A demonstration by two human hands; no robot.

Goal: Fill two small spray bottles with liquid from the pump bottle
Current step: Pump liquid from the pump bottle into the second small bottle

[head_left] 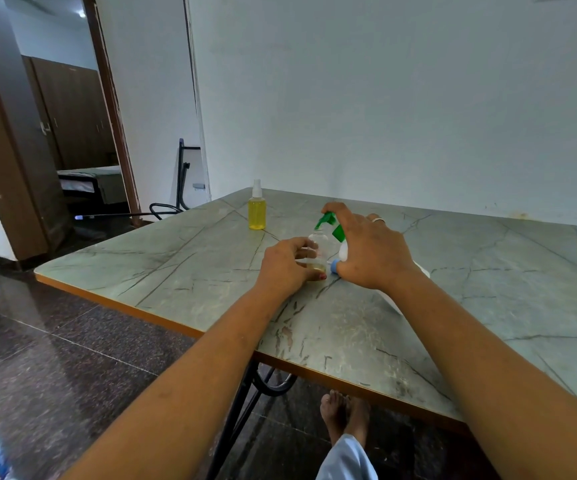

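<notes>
A small clear spray bottle (pixel 320 249) stands uncapped on the table with a thin layer of yellow liquid at its bottom. My left hand (pixel 285 266) grips it around the lower part. The pump bottle (pixel 342 249) is white with a green pump head (pixel 326 220), whose spout is over the small bottle's mouth. My right hand (pixel 370 245) wraps the pump bottle, a finger on top of the pump head. A second small spray bottle (pixel 257 211), capped and full of yellow liquid, stands farther back to the left.
The grey-green marble-pattern table (pixel 366 327) has an orange edge near me. A white object (pixel 422 271) lies partly hidden behind my right wrist. Bare feet (pixel 345 415) show under the table. An open doorway is at the left.
</notes>
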